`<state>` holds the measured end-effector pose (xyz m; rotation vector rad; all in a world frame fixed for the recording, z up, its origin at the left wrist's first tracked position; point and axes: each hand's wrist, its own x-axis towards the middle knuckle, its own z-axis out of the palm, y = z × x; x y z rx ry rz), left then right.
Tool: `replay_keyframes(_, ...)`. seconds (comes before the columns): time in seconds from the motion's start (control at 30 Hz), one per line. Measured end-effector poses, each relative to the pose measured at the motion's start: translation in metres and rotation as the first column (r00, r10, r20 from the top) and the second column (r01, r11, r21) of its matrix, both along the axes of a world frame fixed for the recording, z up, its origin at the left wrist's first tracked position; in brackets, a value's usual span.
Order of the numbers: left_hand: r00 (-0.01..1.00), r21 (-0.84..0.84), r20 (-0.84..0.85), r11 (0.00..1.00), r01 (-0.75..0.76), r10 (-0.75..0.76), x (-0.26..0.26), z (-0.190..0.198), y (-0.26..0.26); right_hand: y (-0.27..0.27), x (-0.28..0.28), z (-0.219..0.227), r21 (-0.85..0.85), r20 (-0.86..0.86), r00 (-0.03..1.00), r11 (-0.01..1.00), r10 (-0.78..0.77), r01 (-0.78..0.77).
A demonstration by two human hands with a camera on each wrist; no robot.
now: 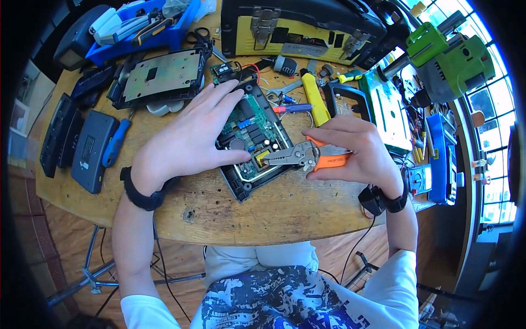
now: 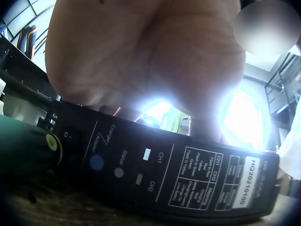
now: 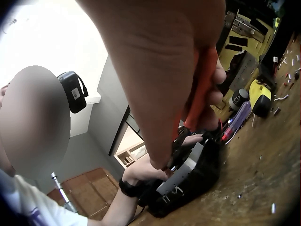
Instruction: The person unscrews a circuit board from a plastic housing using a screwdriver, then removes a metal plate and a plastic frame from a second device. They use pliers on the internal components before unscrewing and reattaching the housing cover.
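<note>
A green circuit board [image 1: 253,123] lies in a black housing [image 1: 241,189] on the wooden table. My right hand [image 1: 356,148] grips the orange handles of a wire-stripping plier [image 1: 298,155], its metal jaws at the yellow part near the board's lower end. In the right wrist view my right hand [image 3: 160,70] is wrapped around the orange handles [image 3: 203,89]. My left hand [image 1: 189,134] rests over the housing's left side, fingers extended, thumb near the plier tip. The left wrist view shows the palm of my left hand [image 2: 146,52] above the labelled black housing side [image 2: 136,165].
Behind stands a black and yellow case [image 1: 307,35]. A metal-plated unit [image 1: 161,77], a grey box [image 1: 90,148] and a blue-handled screwdriver [image 1: 116,143] lie left. To the right are a yellow-handled tool [image 1: 315,98], a green-framed panel [image 1: 388,109] and a green drill [image 1: 455,60].
</note>
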<state>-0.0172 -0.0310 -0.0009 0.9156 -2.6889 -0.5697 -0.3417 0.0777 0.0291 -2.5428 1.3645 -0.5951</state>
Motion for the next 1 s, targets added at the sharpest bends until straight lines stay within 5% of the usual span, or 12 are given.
replay_keyframes(0.2,1.0,0.018,0.004,1.0,-0.011,0.011,-0.001,0.002,0.001,-0.014,-0.002,0.003,0.105,0.069,0.997,0.994,0.035,-0.043)
replay_keyframes(0.47,0.997,-0.039,-0.049,0.998,0.053,-0.055,-0.001,-0.002,-0.003,-0.023,0.008,0.027,0.548,0.056,0.983,0.829,-0.174,0.116)
replay_keyframes(0.9,0.998,-0.04,-0.044,0.998,0.053,-0.055,-0.001,-0.003,-0.003,-0.016,0.021,0.043,0.636,-0.084,0.981,0.748,-0.177,0.189)
replay_keyframes(1.0,0.999,-0.05,-0.033,0.998,0.038,-0.039,-0.001,-0.005,-0.002,-0.015,0.026,0.046,0.767,-0.056,0.968,0.61,-0.243,0.197)
